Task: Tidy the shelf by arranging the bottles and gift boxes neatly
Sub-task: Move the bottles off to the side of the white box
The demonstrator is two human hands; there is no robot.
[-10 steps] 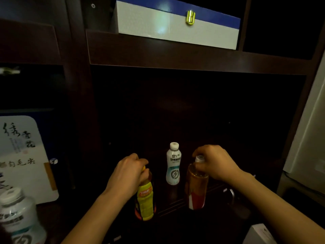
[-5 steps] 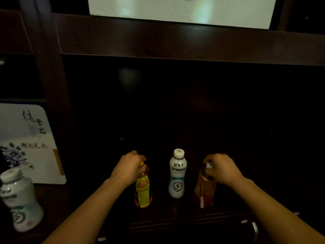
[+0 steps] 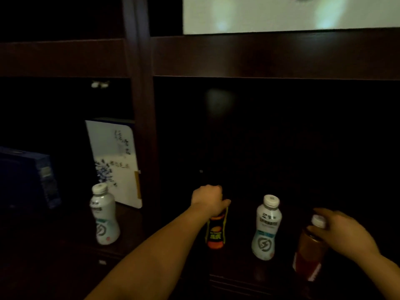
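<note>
In the dark shelf bay, my left hand point(image 3: 208, 200) is closed over the top of an orange-and-yellow labelled bottle point(image 3: 216, 231) that stands upright. A white bottle point(image 3: 266, 228) with a lightning mark stands just right of it, untouched. Further right, my right hand point(image 3: 342, 229) curls around the neck of a tea bottle point(image 3: 308, 254) with a white cap and red label; the hand is blurred. A second white bottle point(image 3: 104, 217) stands in the left bay in front of a white gift box point(image 3: 114, 159) with calligraphy.
A dark blue box point(image 3: 28, 176) sits at the far left. A large white box point(image 3: 290, 14) rests on the shelf above. A dark wooden upright point(image 3: 140, 105) divides the two bays. The shelf's front ledge point(image 3: 238, 282) runs below the bottles.
The view has swung right and closer. The orange-and-yellow bottle has turned under my left hand, showing its orange face. My right hand sits lower at the right with the tea bottle.
</note>
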